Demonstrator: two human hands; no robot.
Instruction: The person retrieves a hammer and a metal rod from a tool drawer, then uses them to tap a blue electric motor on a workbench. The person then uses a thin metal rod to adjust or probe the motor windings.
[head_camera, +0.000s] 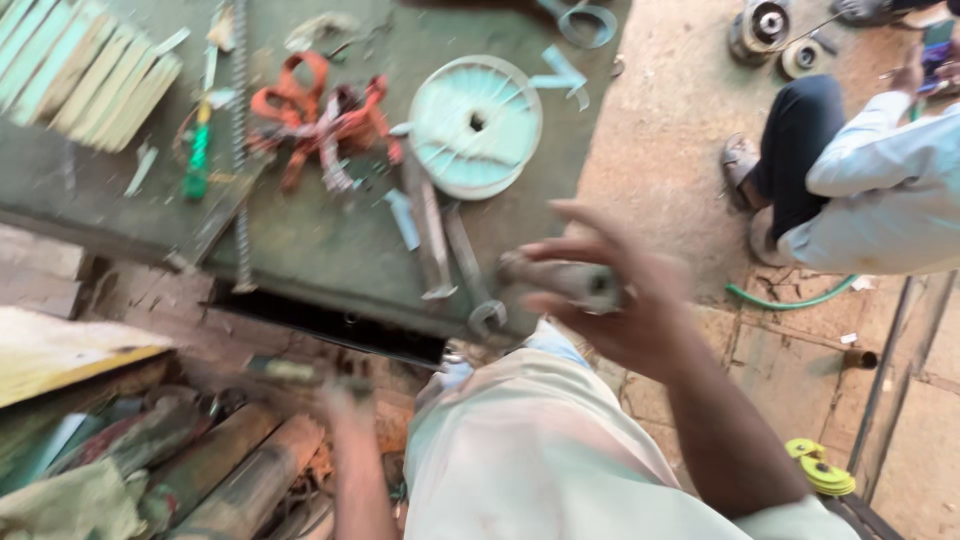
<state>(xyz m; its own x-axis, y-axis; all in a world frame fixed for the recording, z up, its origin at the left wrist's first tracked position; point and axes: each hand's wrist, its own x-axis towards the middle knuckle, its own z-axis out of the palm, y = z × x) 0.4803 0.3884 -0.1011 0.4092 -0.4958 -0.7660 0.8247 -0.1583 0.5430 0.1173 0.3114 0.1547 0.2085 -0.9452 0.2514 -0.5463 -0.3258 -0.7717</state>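
The view is blurred by motion. My right hand (625, 300) is raised at the near edge of the green workbench (330, 250), fingers curled around a short grey metal cylinder (570, 280) with a hollow end. My left hand (342, 398) reaches down below the bench edge, close to a blurred greenish rod (290, 372); whether it grips the rod cannot be told. Two spanners (440, 240) lie on the bench just left of my right hand.
The bench carries a pale round disc (475, 125), orange straps (320, 115), a green-handled screwdriver (197, 150), a threaded rod (240, 150) and stacked pale slats (85, 75). Rusty pipes (230, 470) lie lower left. Another person (870, 180) sits at right, near a green hose (790, 300).
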